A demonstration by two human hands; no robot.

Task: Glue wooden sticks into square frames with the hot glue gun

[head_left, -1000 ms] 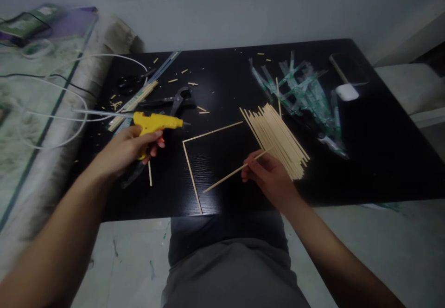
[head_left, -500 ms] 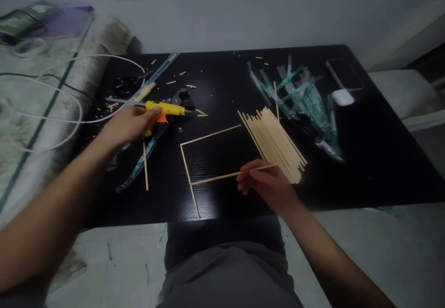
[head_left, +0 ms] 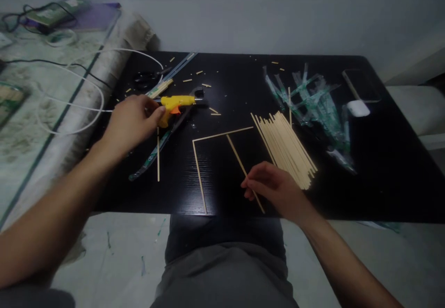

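Observation:
My left hand (head_left: 134,118) is closed at the rear of a yellow hot glue gun (head_left: 178,101) with an orange trigger, whose nozzle points right. Its handle shows beyond my thumb; my fingertips are partly hidden behind it. My right hand (head_left: 273,185) pinches a thin wooden stick (head_left: 236,152) between thumb and fingers. The far end of that stick meets or nearly meets one arm of two sticks set as a corner (head_left: 199,173) on the table. Beside my right hand lies a pile of wooden sticks (head_left: 283,148).
Crumpled green-and-clear plastic wrappers (head_left: 316,97) lie at the back right, near a phone (head_left: 361,85) and a white case (head_left: 358,108). Black scissors (head_left: 146,78), a white cable (head_left: 100,99) and wood offcuts are at the left. A single stick (head_left: 158,157) lies below the glue gun.
The glue gun has moved up and away, and my left hand has slid back from its handle. My right hand has swung its stick from crosswise to pointing away from me.

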